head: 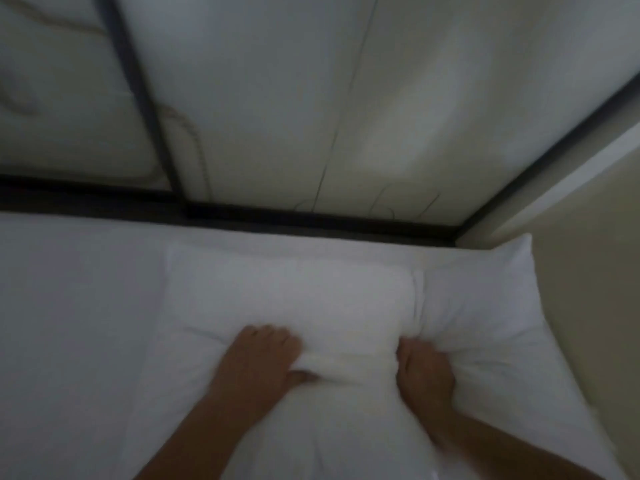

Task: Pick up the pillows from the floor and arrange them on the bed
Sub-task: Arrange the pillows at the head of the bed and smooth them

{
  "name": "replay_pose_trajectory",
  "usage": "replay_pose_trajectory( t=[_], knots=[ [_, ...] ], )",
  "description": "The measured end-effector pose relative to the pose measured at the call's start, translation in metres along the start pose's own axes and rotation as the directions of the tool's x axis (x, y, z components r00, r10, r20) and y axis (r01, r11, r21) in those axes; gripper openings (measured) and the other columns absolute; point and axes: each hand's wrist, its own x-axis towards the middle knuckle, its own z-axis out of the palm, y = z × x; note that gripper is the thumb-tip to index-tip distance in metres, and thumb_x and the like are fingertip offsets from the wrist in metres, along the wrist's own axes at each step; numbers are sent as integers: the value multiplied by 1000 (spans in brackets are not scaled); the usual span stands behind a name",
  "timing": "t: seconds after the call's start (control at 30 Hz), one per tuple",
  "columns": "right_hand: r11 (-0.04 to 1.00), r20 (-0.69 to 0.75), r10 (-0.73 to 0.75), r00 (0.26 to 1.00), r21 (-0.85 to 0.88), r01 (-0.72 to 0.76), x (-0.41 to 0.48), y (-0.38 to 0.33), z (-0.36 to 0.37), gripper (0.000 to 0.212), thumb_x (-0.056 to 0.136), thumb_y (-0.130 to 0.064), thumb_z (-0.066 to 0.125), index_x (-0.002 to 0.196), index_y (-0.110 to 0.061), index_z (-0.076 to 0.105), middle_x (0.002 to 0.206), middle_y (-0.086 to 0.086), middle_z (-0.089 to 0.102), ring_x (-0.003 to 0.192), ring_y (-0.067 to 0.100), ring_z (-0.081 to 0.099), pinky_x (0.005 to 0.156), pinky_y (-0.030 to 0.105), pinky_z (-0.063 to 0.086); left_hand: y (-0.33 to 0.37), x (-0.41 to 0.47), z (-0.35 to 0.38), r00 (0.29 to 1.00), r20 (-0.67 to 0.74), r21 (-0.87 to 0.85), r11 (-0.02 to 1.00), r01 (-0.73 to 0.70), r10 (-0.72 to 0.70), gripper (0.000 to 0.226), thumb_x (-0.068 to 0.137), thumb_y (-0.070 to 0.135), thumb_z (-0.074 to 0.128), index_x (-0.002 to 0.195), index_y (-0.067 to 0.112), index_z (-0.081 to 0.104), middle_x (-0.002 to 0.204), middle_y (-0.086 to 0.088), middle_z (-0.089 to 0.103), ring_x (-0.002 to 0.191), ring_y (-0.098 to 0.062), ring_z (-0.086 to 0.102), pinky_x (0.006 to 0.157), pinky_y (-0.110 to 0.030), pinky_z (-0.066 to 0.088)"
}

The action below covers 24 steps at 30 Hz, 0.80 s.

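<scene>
A white pillow (291, 292) lies on the white bed (69, 306), close to the headboard end. My left hand (263, 358) and my right hand (422, 372) both grip a bunched fold of the pillow's fabric near its middle. A second white pillow (485, 306) lies to the right, partly under or beside the first; its corner points up at the wall. The picture is blurred, so the seam between the two pillows is hard to trace.
A dark metal bed frame rail (311, 216) runs across behind the pillows. Above it stands a pale padded panel (277, 98) with a dark vertical bar (138, 81). A beige wall (595, 306) closes in the right side.
</scene>
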Motion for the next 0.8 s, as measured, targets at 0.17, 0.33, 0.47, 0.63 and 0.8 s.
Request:
replay_pose_trajectory(
  t=[0.17,0.33,0.47,0.63,0.8],
  knots=[
    [989,-77,128,989,-58,-133,2,6,-23,52,96,-38,30,66,-12,64,65,16,65,55,37,61,52,35,46,31,-20,-30,971,41,91,969,229,-234,48,86,59,44,108,17,54,109,-8,57,103,-29,50,87,-40,34],
    [984,-96,75,993,-151,-89,11,4,-70,54,97,-41,21,81,-13,65,82,12,68,76,32,60,72,39,45,59,-61,-33,936,90,78,939,334,-340,70,90,59,33,146,23,11,157,-8,16,142,-32,13,112,-56,14],
    [998,-91,-54,994,-23,52,25,-40,-100,53,92,-57,25,125,-27,54,131,4,57,119,28,48,94,44,34,73,-73,-33,934,53,67,935,349,-353,73,91,61,12,140,28,-30,157,-2,-26,143,-29,-23,116,-57,0],
    [907,233,-422,876,93,412,-4,-56,-64,74,86,-74,-2,149,-38,12,160,-10,4,147,15,-3,116,45,-5,80,-62,-17,920,150,71,932,354,-361,83,67,74,-23,139,33,-29,150,4,-34,143,-21,-22,115,-57,-5],
    [971,242,135,961,-228,-79,28,113,-73,70,89,-66,0,151,-32,0,161,-4,-6,147,18,-6,117,50,-3,39,-93,3,841,265,88,880,466,-472,98,57,91,-5,143,45,-18,147,16,-35,141,-6,-22,112,-59,-6]
  ],
)
